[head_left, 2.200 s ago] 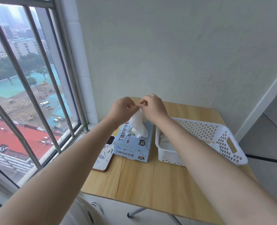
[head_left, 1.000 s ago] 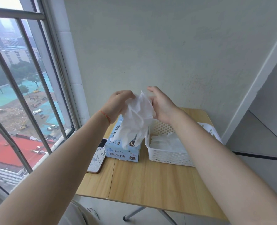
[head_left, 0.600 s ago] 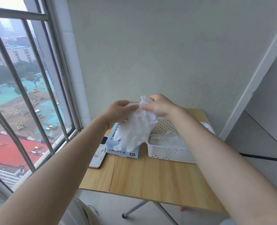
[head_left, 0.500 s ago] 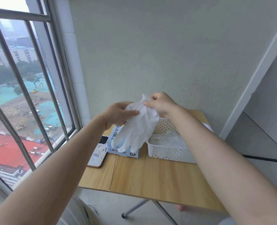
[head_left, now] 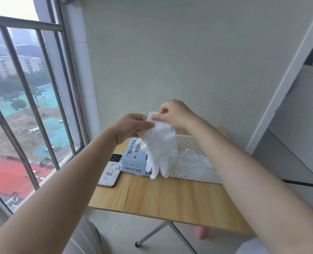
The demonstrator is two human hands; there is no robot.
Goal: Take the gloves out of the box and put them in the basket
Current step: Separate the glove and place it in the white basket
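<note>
Above the tabletop (head_left: 170,198), left hand (head_left: 131,126) and right hand (head_left: 175,114) each pinch the white glove's (head_left: 161,143) cuff, grip clamped; it hangs before the blue box (head_left: 131,160) marked "XL", beside the basket (head_left: 190,173).

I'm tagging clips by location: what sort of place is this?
Probably a high-floor flat or dorm corner: a barred window overlooks rooftops and a construction site far below, and a small folding wooden table stands against a plain white wall.
</note>
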